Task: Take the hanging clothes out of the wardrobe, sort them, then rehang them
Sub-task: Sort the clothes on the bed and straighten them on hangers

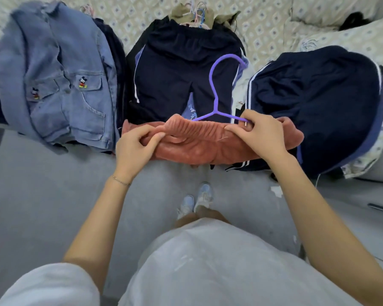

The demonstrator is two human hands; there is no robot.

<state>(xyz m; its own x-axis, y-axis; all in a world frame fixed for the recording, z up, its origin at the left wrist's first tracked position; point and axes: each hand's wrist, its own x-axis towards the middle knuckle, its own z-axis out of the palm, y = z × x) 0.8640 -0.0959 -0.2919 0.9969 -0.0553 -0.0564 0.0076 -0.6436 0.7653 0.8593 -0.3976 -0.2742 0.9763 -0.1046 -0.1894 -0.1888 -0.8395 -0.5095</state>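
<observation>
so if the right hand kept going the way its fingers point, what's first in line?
Right hand points left along the salmon garment waistband, so likely the left hand gripping the other end; depth unclear.

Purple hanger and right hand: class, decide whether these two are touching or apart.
Touching. The head view shows the right hand pinching the end of the purple hanger arm against the pink garment's ribbed waistband, with no gap visible.

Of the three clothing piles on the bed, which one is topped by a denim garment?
The leftmost pile: a light blue denim jacket with cartoon-mouse pockets lies on top. The middle pile and right pile are topped by dark navy garments.
</observation>
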